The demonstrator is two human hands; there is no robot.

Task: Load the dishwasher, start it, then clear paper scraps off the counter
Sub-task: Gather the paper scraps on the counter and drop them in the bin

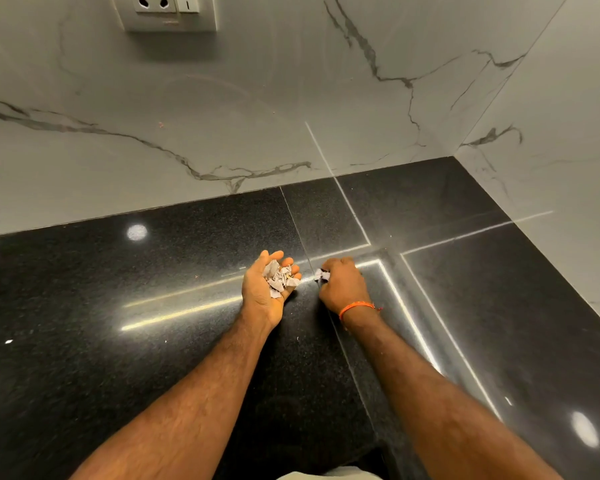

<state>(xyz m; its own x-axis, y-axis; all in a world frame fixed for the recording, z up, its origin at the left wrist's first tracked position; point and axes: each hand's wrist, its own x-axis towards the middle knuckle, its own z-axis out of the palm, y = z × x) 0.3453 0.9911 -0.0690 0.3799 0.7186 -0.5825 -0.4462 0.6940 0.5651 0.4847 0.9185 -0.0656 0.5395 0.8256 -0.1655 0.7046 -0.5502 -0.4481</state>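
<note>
Two hands are seen over the black stone table, close together but apart. The left hand is held palm up and cupped, fingers loosely bent, and a small heap of paper scraps is cradled in its palm; the pieces overlap too much for an exact count, though roughly ten pale torn bits can be made out. The right hand, at 3 o'clock from the left, is turned knuckles up with its fingers curled, and one white scrap is pinched at its fingertips, just beside the left hand's fingertips; whether it touches the table cannot be told. An orange thread band is worn on the right wrist. One more tiny white fleck is seen on the table well away at 8 o'clock from the hands; whether it is paper cannot be told. At 12 o'clock a marbled wall is met by the table, and one socket plate is fixed on it.
</note>
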